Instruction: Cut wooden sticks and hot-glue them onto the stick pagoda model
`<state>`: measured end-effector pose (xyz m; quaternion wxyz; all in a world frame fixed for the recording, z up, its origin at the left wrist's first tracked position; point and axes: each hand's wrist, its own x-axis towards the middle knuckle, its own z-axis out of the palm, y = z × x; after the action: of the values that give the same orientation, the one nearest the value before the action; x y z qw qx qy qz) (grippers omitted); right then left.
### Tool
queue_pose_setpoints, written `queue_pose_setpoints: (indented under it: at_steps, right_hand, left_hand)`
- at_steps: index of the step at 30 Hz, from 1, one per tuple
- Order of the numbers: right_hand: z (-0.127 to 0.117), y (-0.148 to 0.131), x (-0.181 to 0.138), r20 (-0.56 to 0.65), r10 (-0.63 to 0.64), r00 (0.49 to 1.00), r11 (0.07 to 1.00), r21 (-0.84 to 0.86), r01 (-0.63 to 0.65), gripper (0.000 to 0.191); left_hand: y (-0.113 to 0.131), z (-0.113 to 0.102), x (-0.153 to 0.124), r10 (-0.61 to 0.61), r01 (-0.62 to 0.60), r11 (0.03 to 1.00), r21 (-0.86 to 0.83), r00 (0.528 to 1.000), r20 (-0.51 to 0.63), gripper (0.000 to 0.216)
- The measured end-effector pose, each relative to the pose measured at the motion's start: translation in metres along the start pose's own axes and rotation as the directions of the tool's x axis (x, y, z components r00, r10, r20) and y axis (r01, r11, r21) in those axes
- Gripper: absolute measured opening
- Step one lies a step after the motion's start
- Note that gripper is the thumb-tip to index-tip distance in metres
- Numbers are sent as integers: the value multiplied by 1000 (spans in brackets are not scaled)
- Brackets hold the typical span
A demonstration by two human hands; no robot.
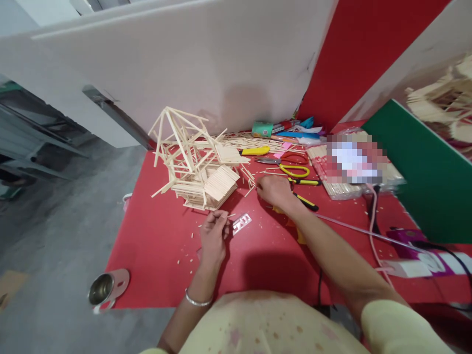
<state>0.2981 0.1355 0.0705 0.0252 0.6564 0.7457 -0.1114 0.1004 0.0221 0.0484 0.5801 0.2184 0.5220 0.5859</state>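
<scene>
My left hand [214, 230] is closed in a pinch, with a short thin wooden stick [231, 215] poking out from its fingertips. Just right of it a small clear ruler [242, 224] lies on the red table [155, 246]. A model built of thin wooden sticks [190, 164], with a slatted panel, stands behind the left hand. My right hand [273, 191] is closed low over the table beside loose cut sticks [248, 178]; what its fingers hold is hidden. Beyond it lie scissors with red and yellow handles [295, 169], and yellow-and-black handles [306, 200] show beside its wrist.
A yellow cutter [256, 151], a green can [262, 129] and many sticks lie along the wall. Bagged sticks [339, 189] are at right, before a green board [424, 172]. A metal mug [109, 287] stands on the left front edge. Cords and a tube [350, 226] cross the right side.
</scene>
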Motion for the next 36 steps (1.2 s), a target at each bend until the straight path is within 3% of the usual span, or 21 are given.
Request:
queue_pose_setpoints:
  at_steps: [8, 15, 21, 27, 36]
  right_hand:
    - [-4, -2, 42, 24, -77, 997, 994, 77, 75, 29]
    - [2, -11, 66, 50, -107, 993, 990, 100, 101, 27]
    - [9, -23, 80, 95, -44, 995, 997, 64, 38, 34]
    - [17, -27, 83, 130, -12, 991, 998, 60, 4, 36]
    - [25, -24, 71, 91, -29, 995, 995, 96, 20, 36]
  left_hand:
    - [-2, -2, 5, -64, 65, 997, -49, 997, 30, 35]
    - [3, -7, 8, -67, 67, 997, -27, 997, -28, 38]
    - [8, -19, 6, -9, 3, 999, -49, 993, -116, 34]
    - [8, -28, 2, 12, -17, 999, -33, 988, -157, 33]
    - [12, -21, -7, 19, -23, 999, -33, 993, -120, 33]
